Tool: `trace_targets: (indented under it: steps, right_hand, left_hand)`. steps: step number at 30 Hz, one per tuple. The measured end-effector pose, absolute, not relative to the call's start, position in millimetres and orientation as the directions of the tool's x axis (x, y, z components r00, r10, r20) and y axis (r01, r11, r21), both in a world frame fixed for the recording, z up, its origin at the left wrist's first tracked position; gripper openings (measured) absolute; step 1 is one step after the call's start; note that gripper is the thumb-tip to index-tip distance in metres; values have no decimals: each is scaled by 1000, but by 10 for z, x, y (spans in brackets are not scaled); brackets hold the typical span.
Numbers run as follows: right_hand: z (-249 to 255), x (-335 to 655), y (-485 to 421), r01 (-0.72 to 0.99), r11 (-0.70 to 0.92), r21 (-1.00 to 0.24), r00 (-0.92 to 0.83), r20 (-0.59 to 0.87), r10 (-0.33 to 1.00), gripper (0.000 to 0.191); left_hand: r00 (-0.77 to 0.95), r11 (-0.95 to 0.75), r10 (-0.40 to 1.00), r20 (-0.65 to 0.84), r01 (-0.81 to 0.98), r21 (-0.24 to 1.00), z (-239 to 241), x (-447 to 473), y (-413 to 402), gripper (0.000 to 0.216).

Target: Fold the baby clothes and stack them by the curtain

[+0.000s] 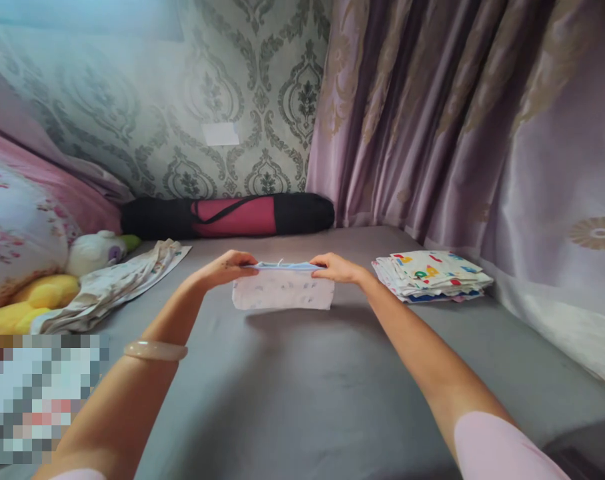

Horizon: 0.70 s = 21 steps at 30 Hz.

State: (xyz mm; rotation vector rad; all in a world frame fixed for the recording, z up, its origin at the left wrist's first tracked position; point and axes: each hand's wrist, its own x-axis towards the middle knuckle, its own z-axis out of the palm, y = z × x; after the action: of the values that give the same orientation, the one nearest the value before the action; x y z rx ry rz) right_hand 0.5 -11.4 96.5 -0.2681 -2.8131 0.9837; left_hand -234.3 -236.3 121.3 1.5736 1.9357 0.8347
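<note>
A folded white cloth (283, 292) with faint grey-blue prints and a light blue edge hangs just above the grey bed sheet. My left hand (231, 267) pinches its upper left corner between thumb and fingers. At the upper right corner, my right hand (336, 268) grips the same edge. The cloth's lower part drops down toward me, with its shadow on the sheet below. A short white thread or tag sticks up at the middle of the blue edge.
To the right lies a stack of folded printed cloths (429, 275). Crumpled patterned fabric (117, 287) and plush toys (95, 250) are on the left. A black and dark red roll bag (232, 215) rests along the wall. Purple curtains (407, 113) hang at the right.
</note>
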Motion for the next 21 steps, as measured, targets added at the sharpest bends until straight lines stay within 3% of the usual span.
trace_targets:
  steps: [2,5,7,9,15,21]
  right_hand:
    - [1047,96,-181,84,805,-587,-941,219,257,19]
    - [957,278,-383,31,908,-417,-870,436,230,16]
    - [755,436,-558,-5,956,-294,-878,459,137,21]
    - [512,611,-731,-39,973,-227,-924,379,51,31]
    - [220,987,-989,-40,959,-281,-977,211,21,43]
    - [379,785,-1049,69,951,-301,-956,252,149,37]
  left_hand:
    - [-252,104,959,126,733,672,1292,-2284,-2427,35]
    - [-243,58,915,323,869,491,1178,-2155,-2605,29]
    - [-134,-1,921,365,937,348,942,-2045,-2777,24]
    - [-20,-71,946,325,962,265,650,-1919,-2972,26]
    - [18,-66,985,173,959,275,227,-1604,-3385,46]
    - [-147,26,932,332,939,343,223,-1597,-3223,36]
